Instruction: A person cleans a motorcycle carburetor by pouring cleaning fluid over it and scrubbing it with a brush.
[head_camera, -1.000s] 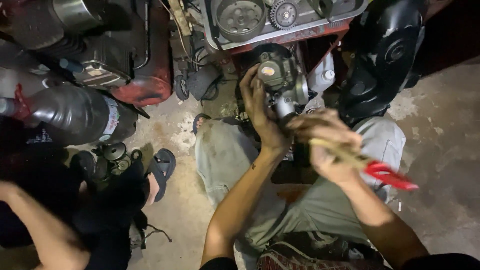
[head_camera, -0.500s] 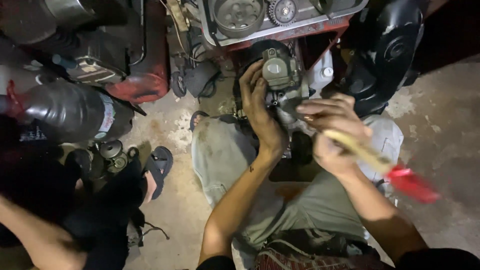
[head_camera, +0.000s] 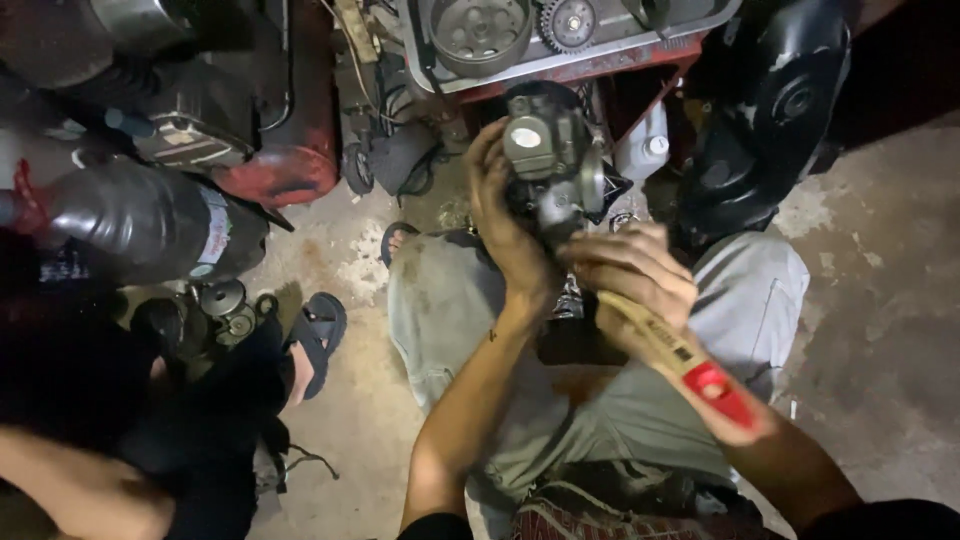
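While left hand (head_camera: 510, 225) clamps carburetor (head_camera: 550, 165) above lap, right hand (head_camera: 630, 280) closed on screwdriver (head_camera: 680, 355), tip hidden under carburetor. Step: working underside fastener, apparently. Next needs steady hold, tip seated square.

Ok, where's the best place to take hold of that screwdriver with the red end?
Grip the screwdriver by its yellowish handle, just ahead of the red end. Come from the lower right, where that end juts free. Its tip is hidden under the right hand, beside the carburetor.

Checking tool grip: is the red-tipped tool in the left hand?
No, the right hand holds the tool; the left hand grips the carburetor.
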